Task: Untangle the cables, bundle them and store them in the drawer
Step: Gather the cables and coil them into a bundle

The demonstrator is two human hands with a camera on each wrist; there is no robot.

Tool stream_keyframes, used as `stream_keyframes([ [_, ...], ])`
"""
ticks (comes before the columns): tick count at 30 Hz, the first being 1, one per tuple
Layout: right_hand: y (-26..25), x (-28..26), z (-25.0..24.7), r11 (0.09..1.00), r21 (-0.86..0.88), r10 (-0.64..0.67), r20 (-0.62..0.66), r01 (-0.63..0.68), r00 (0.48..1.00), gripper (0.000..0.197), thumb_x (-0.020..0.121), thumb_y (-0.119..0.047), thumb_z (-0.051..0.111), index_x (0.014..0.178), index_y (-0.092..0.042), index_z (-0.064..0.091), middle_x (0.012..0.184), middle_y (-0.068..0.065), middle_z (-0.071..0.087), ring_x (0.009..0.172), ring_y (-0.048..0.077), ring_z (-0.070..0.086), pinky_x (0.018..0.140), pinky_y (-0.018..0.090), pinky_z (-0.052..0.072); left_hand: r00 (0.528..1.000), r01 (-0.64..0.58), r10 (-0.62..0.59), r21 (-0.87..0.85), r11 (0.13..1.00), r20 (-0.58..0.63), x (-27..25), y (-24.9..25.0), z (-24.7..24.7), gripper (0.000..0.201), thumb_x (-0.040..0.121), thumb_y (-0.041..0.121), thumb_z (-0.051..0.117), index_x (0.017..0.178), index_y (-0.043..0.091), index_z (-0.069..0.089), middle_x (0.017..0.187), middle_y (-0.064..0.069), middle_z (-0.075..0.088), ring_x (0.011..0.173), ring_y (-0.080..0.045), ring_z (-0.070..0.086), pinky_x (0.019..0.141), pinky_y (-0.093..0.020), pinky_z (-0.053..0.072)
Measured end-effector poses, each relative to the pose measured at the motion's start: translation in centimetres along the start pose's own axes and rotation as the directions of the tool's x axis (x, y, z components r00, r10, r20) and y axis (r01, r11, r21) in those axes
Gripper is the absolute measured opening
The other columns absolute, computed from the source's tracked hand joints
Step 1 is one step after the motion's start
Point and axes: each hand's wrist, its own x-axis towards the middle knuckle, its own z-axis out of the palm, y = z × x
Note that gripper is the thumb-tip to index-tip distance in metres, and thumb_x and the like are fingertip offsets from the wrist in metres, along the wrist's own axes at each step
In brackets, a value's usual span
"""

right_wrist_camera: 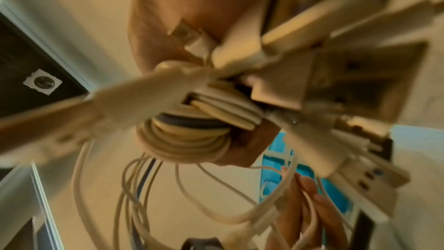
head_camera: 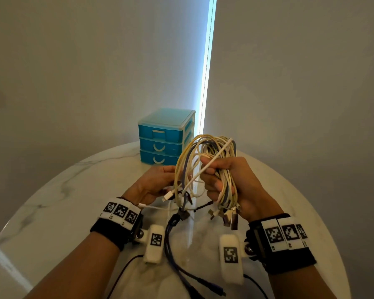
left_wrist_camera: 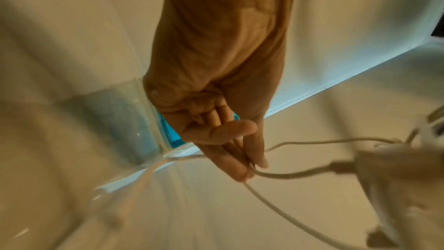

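Note:
My right hand (head_camera: pixel 225 180) grips a coiled bundle of cream, white and purple cables (head_camera: pixel 205 152) above the table, its fingers wrapped round the coil (right_wrist_camera: pixel 182 140). Several USB plugs (head_camera: pixel 229 216) hang from the bundle's lower end. A loose white cable (head_camera: pixel 214 162) crosses the coil diagonally, and its plug dangles near my left palm. My left hand (head_camera: pixel 158 182) is just left of the loops, and its nearly straight fingertips (left_wrist_camera: pixel 250 166) pinch a white cable strand (left_wrist_camera: pixel 288 175). The blue three-drawer unit (head_camera: pixel 166 134) stands at the table's far edge with all drawers closed.
Dark blue and black cables (head_camera: pixel 171 240) lie on the round white marble table (head_camera: pixel 73 190) beneath my wrists. Grey walls and a bright vertical gap of light stand behind the drawer unit. Bare tabletop lies to the left and right of my hands.

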Motion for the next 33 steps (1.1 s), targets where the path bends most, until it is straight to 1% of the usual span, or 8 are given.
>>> stream_keyframes([
  [8, -0.8, -0.5, -2.2, 0.999, -0.04, 0.009, -0.293, -0.022, 0.956, 0.024, 0.095, -0.016, 0.062, 0.073, -0.014, 0.053, 0.054, 0.0, 0.046, 0.035, 0.008, 0.035, 0.034, 0.019, 0.032, 0.855, -0.374, 0.385, 0.101, 0.922, -0.349, -1.0, 2.1, -2.1, 0.026, 0.083, 0.036, 0.089, 0.097, 0.017, 0.079, 0.096, 0.003, 0.082, 0.09, -0.01, 0.073, 0.063, -0.025, 0.053],
  [12, -0.7, -0.6, -4.2, 1.0, 0.014, -0.016, -0.462, 0.026, 0.886, 0.025, 0.101, -0.014, 0.062, 0.077, -0.013, 0.056, 0.058, 0.0, 0.048, 0.034, 0.008, 0.037, 0.033, 0.022, 0.033, 0.817, -0.521, 0.542, 0.149, 0.84, -0.197, -1.8, 4.2, -1.9, 0.012, 0.085, 0.03, 0.086, 0.086, 0.024, 0.076, 0.103, 0.002, 0.078, 0.108, -0.019, 0.07, 0.087, -0.034, 0.059],
  [14, -0.7, -0.7, -4.8, 0.998, 0.034, -0.026, -0.523, 0.051, 0.852, 0.025, 0.101, -0.014, 0.063, 0.076, -0.013, 0.056, 0.058, 0.0, 0.049, 0.033, 0.008, 0.038, 0.032, 0.023, 0.033, 0.821, -0.565, 0.568, 0.056, 0.823, -0.06, -2.6, 5.0, -1.3, 0.014, 0.085, 0.023, 0.081, 0.086, 0.016, 0.07, 0.1, 0.004, 0.076, 0.104, -0.015, 0.069, 0.08, -0.028, 0.059],
  [17, -1.0, -0.9, -5.4, 0.993, 0.057, -0.049, -0.585, 0.101, 0.81, 0.023, 0.1, -0.013, 0.063, 0.078, -0.014, 0.057, 0.059, -0.001, 0.05, 0.035, 0.009, 0.039, 0.032, 0.023, 0.034, 0.875, -0.485, 0.471, 0.2, 0.852, 0.113, -3.2, 5.5, -1.1, 0.019, 0.082, 0.028, 0.084, 0.085, 0.015, 0.07, 0.108, 0.005, 0.074, 0.107, -0.012, 0.066, 0.076, -0.027, 0.055],
  [20, -1.2, -1.1, -5.6, 0.987, 0.072, -0.068, -0.603, 0.14, 0.795, 0.018, 0.099, -0.011, 0.061, 0.081, -0.013, 0.057, 0.062, 0.0, 0.049, 0.035, 0.009, 0.038, 0.032, 0.023, 0.033, 0.921, -0.382, 0.337, 0.612, 0.693, 0.194, -3.2, 5.5, -0.7, 0.017, 0.079, 0.036, 0.089, 0.085, 0.027, 0.076, 0.102, 0.016, 0.073, 0.105, -0.002, 0.061, 0.084, -0.025, 0.048],
  [23, -1.2, -1.1, -5.0, 0.989, 0.035, -0.091, -0.61, 0.141, 0.787, 0.02, 0.098, -0.012, 0.06, 0.077, -0.013, 0.057, 0.064, 0.002, 0.048, 0.037, 0.01, 0.039, 0.033, 0.024, 0.034, 0.953, -0.289, 0.264, 0.715, 0.637, 0.15, -2.8, 5.1, 0.6, 0.02, 0.076, 0.037, 0.092, 0.083, 0.027, 0.075, 0.09, 0.014, 0.077, 0.092, 0.011, 0.062, 0.085, -0.019, 0.045],
  [28, -1.3, -1.1, -3.9, 0.995, -0.023, -0.09, -0.64, 0.098, 0.763, 0.03, 0.1, -0.013, 0.061, 0.07, -0.012, 0.058, 0.058, 0.003, 0.046, 0.036, 0.011, 0.039, 0.033, 0.023, 0.036, 0.977, -0.142, 0.211, 0.806, 0.575, 0.022, -2.1, 4.4, 1.8, 0.03, 0.069, 0.049, 0.094, 0.079, 0.028, 0.076, 0.082, 0.015, 0.078, 0.088, -0.004, 0.07, 0.092, -0.041, 0.06],
  [33, -1.1, -1.1, -3.7, 0.989, -0.146, -0.116, -0.666, 0.023, 0.737, 0.028, 0.097, -0.019, 0.068, 0.07, -0.013, 0.063, 0.06, 0.002, 0.053, 0.041, 0.013, 0.043, 0.04, 0.028, 0.037, 0.998, -0.051, 0.002, 0.908, 0.416, 0.055, -3.7, 7.9, 2.4, 0.076, 0.077, 0.046, 0.09, 0.143, 0.031, 0.055, 0.148, 0.004, 0.054, 0.13, -0.018, 0.055, 0.106, -0.044, 0.054],
])
